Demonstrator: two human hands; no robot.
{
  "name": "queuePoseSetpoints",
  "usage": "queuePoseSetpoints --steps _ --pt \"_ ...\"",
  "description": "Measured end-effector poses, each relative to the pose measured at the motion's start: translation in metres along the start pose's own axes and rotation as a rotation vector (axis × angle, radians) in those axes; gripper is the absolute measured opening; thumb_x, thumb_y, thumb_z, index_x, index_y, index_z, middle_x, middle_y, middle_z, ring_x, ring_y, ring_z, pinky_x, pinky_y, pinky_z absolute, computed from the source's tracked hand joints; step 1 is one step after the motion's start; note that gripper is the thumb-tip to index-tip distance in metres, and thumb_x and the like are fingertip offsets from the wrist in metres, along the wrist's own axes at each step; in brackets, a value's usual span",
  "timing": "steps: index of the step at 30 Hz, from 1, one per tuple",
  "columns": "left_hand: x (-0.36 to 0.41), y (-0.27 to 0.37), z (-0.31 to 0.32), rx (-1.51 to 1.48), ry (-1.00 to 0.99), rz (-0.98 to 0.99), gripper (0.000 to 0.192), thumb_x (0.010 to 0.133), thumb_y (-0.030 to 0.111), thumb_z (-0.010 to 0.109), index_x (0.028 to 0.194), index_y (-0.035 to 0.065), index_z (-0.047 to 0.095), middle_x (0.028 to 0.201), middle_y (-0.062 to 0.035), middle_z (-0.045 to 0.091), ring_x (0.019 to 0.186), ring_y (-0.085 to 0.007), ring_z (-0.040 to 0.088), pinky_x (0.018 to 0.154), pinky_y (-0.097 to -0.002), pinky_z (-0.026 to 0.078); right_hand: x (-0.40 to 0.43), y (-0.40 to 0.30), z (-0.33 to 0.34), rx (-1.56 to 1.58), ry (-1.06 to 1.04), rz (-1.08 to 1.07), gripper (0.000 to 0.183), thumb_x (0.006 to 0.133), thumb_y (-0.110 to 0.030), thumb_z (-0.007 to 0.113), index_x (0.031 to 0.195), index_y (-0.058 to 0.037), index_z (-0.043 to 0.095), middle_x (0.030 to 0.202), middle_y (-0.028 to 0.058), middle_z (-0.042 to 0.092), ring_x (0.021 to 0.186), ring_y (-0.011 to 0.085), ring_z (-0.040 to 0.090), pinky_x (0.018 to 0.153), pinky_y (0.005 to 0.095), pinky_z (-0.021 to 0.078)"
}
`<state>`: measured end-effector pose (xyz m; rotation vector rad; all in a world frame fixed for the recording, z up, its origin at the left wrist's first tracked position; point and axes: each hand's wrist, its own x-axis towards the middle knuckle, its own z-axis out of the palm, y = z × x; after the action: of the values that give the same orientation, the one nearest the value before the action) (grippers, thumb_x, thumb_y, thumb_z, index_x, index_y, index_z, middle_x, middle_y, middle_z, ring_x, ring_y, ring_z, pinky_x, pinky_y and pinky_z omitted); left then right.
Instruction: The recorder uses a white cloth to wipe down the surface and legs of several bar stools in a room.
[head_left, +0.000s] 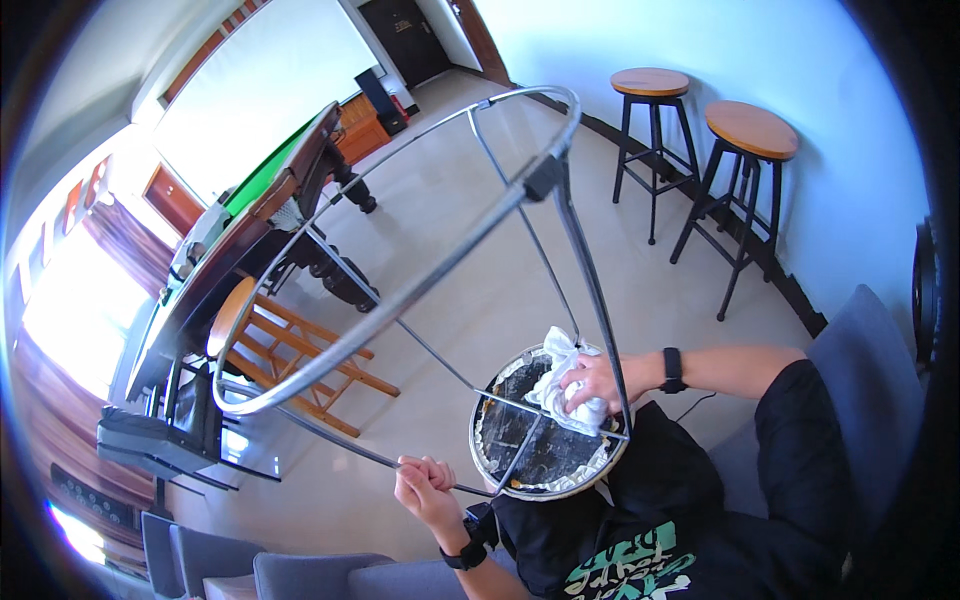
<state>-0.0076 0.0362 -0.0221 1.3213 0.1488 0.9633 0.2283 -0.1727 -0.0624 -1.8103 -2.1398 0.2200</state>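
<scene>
An upturned metal-framed stool (390, 311) rests with its round seat (504, 439) against my lap and its foot ring raised toward the camera. The seat's dark underside is edged with ragged pale trim. My left hand (426, 484) is closed around one of the metal legs (352, 448), left of the seat. In my right hand (600, 381) is a bunched white cloth (559, 356), pressed onto the far right part of the underside, among the crossbars (523, 448). My fingers hide part of the cloth.
Two wooden-topped bar stools (649, 81) stand by the right wall. At left are a billiard table (296, 146), a wooden stool (307, 352) and a black padded chair (161, 442). Grey upholstered chairs (322, 574) line the bottom edge; another grey backrest (862, 375) rises at right.
</scene>
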Motion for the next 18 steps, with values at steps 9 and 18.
queuePoseSetpoints --steps 9,18 --pt "0.002 -0.003 0.004 -0.05 -0.024 -0.009 0.041 0.096 0.039 0.036 0.069 0.0077 0.029 0.051 0.0032 0.023 0.042 -0.0043 0.018 0.039 -0.0213 0.016 -0.038 0.014 -0.056 -0.487 -0.123 0.31 0.041 0.061 -0.014 0.068 0.102 -0.0213 0.065 0.097 0.0043 0.056 0.097 0.0276 0.051 0.078 0.0389 0.0452" --pt "0.001 -0.001 0.001 -0.032 -0.028 -0.003 0.042 0.095 0.04 0.036 0.069 0.0079 0.029 0.051 0.003 0.024 0.042 -0.0043 0.018 0.039 -0.0213 0.016 0.012 -0.011 0.008 0.136 0.018 0.09 0.047 0.055 -0.01 0.066 0.102 -0.0126 0.064 0.109 0.0099 0.059 0.103 0.0295 0.053 0.088 0.0418 0.0415"
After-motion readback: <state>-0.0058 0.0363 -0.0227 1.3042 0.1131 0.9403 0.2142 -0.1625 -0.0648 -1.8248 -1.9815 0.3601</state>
